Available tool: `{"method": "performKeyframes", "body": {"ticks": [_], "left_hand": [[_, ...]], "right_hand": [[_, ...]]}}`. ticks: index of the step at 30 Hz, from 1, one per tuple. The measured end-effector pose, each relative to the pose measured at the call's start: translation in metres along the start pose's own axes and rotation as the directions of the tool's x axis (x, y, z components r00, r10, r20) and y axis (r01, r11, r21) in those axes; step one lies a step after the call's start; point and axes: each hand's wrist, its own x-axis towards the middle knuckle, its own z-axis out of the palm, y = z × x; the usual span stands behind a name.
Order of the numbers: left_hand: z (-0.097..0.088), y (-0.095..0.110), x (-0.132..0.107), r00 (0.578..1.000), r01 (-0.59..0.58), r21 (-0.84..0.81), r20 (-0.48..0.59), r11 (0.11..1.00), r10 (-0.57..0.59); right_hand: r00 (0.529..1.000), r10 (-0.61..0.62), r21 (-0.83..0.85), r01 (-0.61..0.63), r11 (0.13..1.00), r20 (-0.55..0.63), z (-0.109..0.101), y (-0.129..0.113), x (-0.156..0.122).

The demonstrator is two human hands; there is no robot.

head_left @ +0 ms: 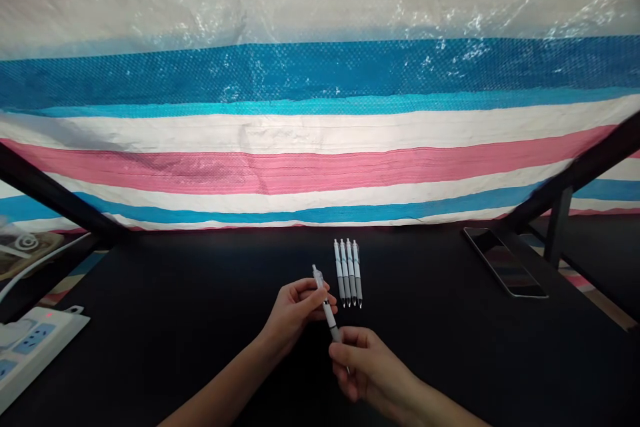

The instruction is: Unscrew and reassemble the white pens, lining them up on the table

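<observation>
Head | your left fingers [313, 301] and right fingers [344, 353] grasped one pen [329, 315], apparently to steady it | four aligned pens [351, 271] lay at its one o'clock.

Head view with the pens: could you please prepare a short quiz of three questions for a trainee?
1. How many pens lie in the row on the black table?
2. True or false: the phone lies to the left of the row.
3. Fill in: the ____ hand holds the grey section of the held pen.

Key:
1. Four.
2. False; the phone lies to the right.
3. Right hand.
</observation>
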Motion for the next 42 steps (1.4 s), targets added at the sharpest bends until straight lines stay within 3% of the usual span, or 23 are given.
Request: {"method": "performKeyframes", "body": {"ticks": [2, 7, 17, 42], "left_hand": [[0.001, 0.000, -0.001, 1.000, -0.025, 0.009, -0.003, 1.000, 0.025], [-0.003, -0.004, 0.001, 0.998, -0.071, 0.031, 0.002, 0.997, 0.071], [-0.004, -0.006, 0.001, 0.994, -0.100, 0.079, 0.039, 0.992, 0.098], [-0.004, -0.006, 0.002, 0.993, -0.115, 0.007, -0.009, 0.993, 0.115]], "right_hand": [[1.000, -0.005, -0.012, 0.005, 1.000, -0.014, 0.001, -0.003, -0.003], [0.989, 0.055, 0.145, -0.074, 0.987, 0.134, -0.004, -0.006, -0.006], [0.971, 0.073, 0.126, -0.103, 0.987, 0.226, -0.011, -0.011, -0.005], [0.968, 0.106, 0.151, -0.142, 0.978, 0.225, -0.015, -0.004, -0.002]]}}
